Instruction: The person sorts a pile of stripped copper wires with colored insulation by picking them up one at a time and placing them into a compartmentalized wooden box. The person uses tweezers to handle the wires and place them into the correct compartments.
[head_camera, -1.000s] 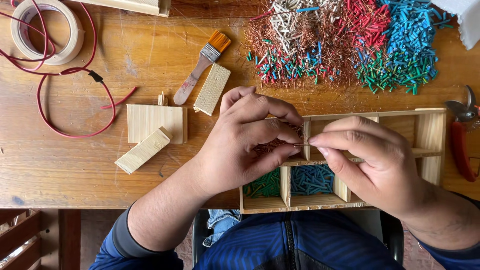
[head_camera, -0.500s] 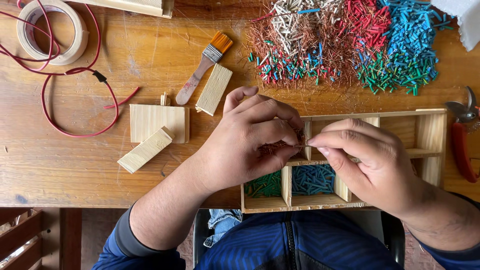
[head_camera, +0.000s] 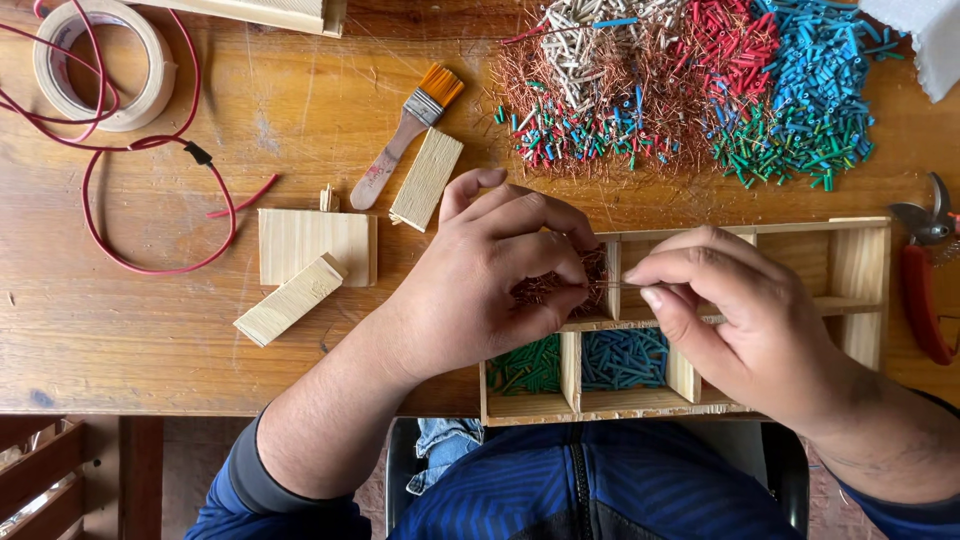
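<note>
Left hand (head_camera: 490, 275) is closed on a small tuft of copper strands (head_camera: 545, 288), pinched between thumb and fingers over the upper-left cell of the wooden divider tray (head_camera: 860, 265). Right hand (head_camera: 740, 320) sits at 3 o'clock of the left, thumb and forefinger pinched shut on one thin strand (head_camera: 622, 285) that runs between the two hands (too fine to tell whether it is bare wire or sleeved).

Tray sits at the near table edge, 6 o'clock of the scrap pile. Lower cells hold green sleeve bits (head_camera: 528, 366) and blue sleeve bits (head_camera: 622, 357), side by side with a partition between.

Mixed pile (head_camera: 690, 90) at 12 o'clock of the hands: copper fuzz plus white, red, blue and green cut pieces.

At 10 o'clock: paintbrush (head_camera: 408, 135) with orange bristles, touching a wood slat (head_camera: 427, 178). At 9 o'clock: flat wood block (head_camera: 318, 243) and a smaller block (head_camera: 290, 300) leaning on it. Far 10 o'clock: tape roll (head_camera: 100, 62) with red cable (head_camera: 150, 150) looped through. Red-handled cutters (head_camera: 925, 270) at 3 o'clock, just beside the tray.
</note>
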